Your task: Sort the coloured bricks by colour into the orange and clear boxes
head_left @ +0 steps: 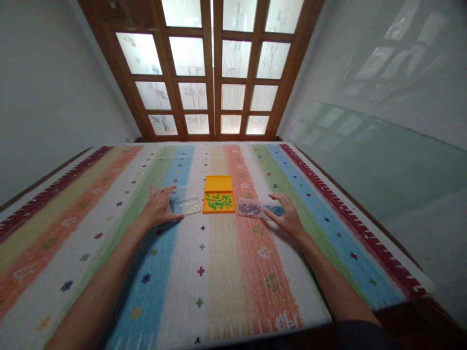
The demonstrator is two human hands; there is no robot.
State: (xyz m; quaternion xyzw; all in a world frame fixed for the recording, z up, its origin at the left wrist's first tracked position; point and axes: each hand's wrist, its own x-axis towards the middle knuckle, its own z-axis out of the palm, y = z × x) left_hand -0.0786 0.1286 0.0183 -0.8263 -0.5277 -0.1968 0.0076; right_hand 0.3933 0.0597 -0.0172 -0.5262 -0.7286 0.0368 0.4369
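My left hand [156, 206] curves around the left end of a small clear plastic box [199, 204], with thumb at the near side and fingers at the far side. Pale pieces lie in the box's right part, and something blue shows near my palm. A yellow open case [219, 183] with green pieces [219, 201] spread in its near half lies between my hands. To its right is a second clear box [250, 201], pinkish, with dark grey pieces at its left and blue ones at its right. My right hand [286, 214] holds its right end between thumb and fingers.
A striped, patterned cloth [222, 262] covers the table. Its near edge lies close to me. Wooden doors with glass panes [215, 73] stand behind the table. White walls rise on both sides, and a glossy greenish panel [383, 165] is at right.
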